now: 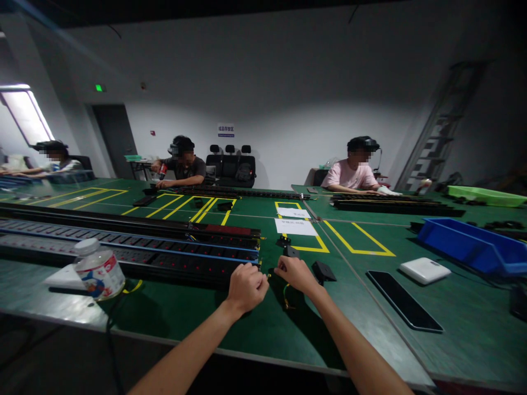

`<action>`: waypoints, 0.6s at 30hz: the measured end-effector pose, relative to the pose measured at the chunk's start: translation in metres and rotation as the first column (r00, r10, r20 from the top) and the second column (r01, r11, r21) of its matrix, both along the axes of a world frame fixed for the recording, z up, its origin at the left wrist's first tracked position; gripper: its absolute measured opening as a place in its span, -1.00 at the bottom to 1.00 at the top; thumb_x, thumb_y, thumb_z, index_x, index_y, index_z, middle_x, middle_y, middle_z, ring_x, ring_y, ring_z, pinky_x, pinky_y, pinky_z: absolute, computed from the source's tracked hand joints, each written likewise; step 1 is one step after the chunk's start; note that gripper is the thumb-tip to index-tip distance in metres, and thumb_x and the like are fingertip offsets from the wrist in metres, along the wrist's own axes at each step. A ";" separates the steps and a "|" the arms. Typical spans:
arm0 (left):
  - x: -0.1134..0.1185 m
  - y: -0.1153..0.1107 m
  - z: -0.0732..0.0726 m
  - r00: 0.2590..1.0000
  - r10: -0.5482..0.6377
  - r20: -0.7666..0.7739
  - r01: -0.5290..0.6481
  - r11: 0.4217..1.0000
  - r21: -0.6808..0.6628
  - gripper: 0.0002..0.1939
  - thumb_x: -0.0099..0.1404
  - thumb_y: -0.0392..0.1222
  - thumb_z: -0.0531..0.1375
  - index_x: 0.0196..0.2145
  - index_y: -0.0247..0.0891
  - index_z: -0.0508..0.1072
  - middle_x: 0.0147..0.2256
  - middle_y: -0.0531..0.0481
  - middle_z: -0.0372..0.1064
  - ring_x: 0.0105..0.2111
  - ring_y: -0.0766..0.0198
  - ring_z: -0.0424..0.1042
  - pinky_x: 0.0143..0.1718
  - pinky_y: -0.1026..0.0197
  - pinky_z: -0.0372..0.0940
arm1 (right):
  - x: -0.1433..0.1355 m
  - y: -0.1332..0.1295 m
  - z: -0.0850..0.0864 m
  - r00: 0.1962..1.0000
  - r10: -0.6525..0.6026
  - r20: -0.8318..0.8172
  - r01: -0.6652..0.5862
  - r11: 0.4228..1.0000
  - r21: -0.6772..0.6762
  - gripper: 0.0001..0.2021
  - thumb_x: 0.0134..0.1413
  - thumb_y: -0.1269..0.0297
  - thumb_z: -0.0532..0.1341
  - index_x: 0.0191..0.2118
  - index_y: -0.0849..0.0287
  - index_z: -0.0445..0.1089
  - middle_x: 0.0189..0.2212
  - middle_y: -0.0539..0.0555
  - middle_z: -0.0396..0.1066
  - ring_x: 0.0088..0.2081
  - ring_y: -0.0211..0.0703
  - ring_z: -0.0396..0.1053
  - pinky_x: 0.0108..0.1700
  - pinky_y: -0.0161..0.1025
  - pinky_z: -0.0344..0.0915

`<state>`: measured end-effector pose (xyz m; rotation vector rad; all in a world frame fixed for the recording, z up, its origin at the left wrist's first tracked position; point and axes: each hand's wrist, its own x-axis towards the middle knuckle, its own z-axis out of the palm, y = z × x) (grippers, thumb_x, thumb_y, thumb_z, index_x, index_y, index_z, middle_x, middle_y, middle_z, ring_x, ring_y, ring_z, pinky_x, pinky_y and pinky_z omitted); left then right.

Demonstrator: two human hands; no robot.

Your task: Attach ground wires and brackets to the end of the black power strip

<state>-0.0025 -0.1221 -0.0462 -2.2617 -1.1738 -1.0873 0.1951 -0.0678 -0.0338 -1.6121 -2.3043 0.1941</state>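
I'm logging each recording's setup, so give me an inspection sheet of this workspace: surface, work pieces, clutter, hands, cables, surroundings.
Surface: green tabletop with yellow tape outlines.
Work pieces: long black strips with red dots and blue edging; small black block.
Clutter: clear plastic bottle with white lid, flat black phone, blue plastic bin.
Hands: left hand curled at the strips' near-right end; right hand curled beside it; grips unclear.
Cables: thin yellow-green wire by the right hand; dark cable over the near edge.
Surroundings: three people across the table, black seats, metal ladder.
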 end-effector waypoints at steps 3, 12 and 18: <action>0.000 0.000 0.000 1.000 -0.006 0.004 0.006 1.000 -0.002 -0.65 0.27 -0.30 0.15 -0.66 -0.23 0.21 -0.60 0.02 0.22 -0.47 0.28 0.22 -0.40 0.14 0.02 | 0.000 0.000 0.000 1.000 0.004 -0.009 -0.004 1.000 0.002 -0.90 0.18 0.24 0.27 -0.32 0.13 0.43 -0.36 0.03 0.54 -0.30 -0.15 0.47 -0.37 -0.31 0.02; 0.001 0.001 -0.001 1.000 -0.002 0.004 0.002 1.000 0.019 -0.65 0.26 -0.30 0.15 -0.66 -0.24 0.23 -0.60 0.02 0.22 -0.48 0.28 0.22 -0.40 0.14 0.01 | -0.001 -0.003 0.004 1.000 -0.002 -0.025 0.001 1.000 -0.031 -0.91 0.18 0.26 0.27 -0.31 0.15 0.43 -0.35 0.05 0.54 -0.29 -0.17 0.47 -0.38 -0.33 0.03; 0.000 0.001 -0.002 1.000 0.001 0.000 -0.001 1.000 0.012 -0.65 0.27 -0.30 0.15 -0.66 -0.24 0.22 -0.59 0.01 0.23 -0.47 0.27 0.22 -0.40 0.14 0.01 | -0.001 -0.004 0.006 0.999 0.006 -0.048 -0.007 1.000 -0.029 -0.93 0.16 0.29 0.28 -0.31 0.15 0.42 -0.35 0.05 0.54 -0.30 -0.17 0.46 -0.38 -0.34 0.04</action>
